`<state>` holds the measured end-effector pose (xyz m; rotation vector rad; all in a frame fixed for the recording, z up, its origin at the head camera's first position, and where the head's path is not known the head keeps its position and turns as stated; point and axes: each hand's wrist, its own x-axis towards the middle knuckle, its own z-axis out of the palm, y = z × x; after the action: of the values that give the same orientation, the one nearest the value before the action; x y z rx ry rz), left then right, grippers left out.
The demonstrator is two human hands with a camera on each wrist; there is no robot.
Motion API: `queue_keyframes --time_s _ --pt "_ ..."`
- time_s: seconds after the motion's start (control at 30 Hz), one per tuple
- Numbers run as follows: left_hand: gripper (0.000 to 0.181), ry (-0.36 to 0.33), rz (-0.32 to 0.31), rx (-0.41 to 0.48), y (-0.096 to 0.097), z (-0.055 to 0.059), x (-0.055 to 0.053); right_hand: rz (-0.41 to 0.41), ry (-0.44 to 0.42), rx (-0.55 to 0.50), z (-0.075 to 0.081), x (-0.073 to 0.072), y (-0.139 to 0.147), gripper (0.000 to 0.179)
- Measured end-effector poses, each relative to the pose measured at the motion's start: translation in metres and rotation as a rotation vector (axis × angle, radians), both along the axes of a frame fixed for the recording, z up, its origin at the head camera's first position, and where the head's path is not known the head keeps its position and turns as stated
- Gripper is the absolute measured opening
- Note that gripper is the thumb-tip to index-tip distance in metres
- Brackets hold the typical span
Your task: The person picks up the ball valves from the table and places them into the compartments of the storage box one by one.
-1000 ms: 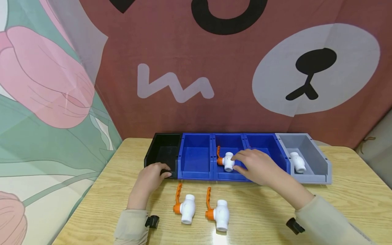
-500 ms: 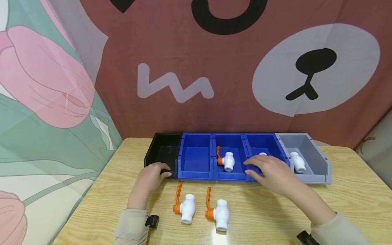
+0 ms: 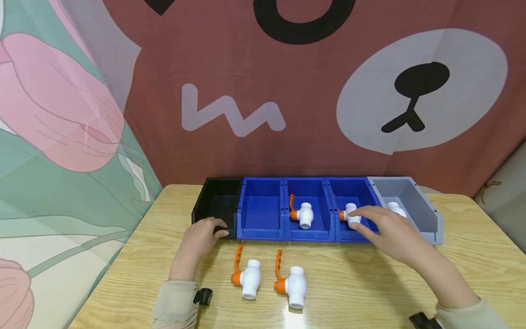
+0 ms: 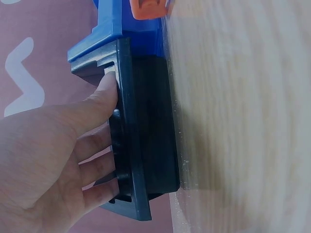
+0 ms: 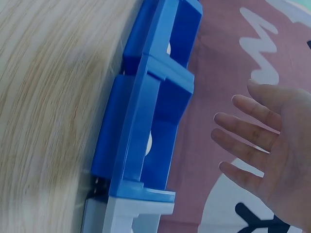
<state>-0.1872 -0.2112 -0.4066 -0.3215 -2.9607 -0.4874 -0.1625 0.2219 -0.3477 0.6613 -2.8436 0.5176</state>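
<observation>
Counter [image 3: 349, 297]: wood-grained; the left loose valve [image 3: 251, 279] and right loose valve [image 3: 296, 288] lay side by side, apart, white bodies roughly front-to-back, orange handles on the left side, pointing away.
Left hand [image 3: 202, 240]: rested at the front lip of the black bin [image 3: 222, 196]; left fingers [image 4: 99, 166] fairly straight, thumb spread from them, no valve in them.
Right hand [image 3: 394, 233]: hovered by the right blue bin [image 3: 349, 187]; much the nearer hand to the valve there.
Right fingers [image 5: 238, 148]: spread wide, nothing held; the right wrist view showed a gap between them and the bin.
Binned valve [image 3: 350, 209]: inside the right blue bin, below the right fingers and left of the palm; body's long axis front-to-back, orange stub on its left, away from the hand; handle mostly hidden.
Middle blue bin [image 3: 306, 187]: held the middle valve [image 3: 305, 215], similarly aligned, handle pointing back.
Gray bin [image 3: 411, 196]: right end of row; a white fitting [image 3: 397, 209] inside, partly behind the hand.
Backdrop [image 3: 304, 137]: reddish-brown cloth, printed.
</observation>
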Motion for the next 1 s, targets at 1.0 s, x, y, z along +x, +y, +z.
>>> queue_keyframes --time_s 1.0 --pt "0.015 -0.026 0.016 -0.001 0.001 0.002 0.000 -0.217 -0.201 -0.118 -0.012 -0.005 0.081 0.046"
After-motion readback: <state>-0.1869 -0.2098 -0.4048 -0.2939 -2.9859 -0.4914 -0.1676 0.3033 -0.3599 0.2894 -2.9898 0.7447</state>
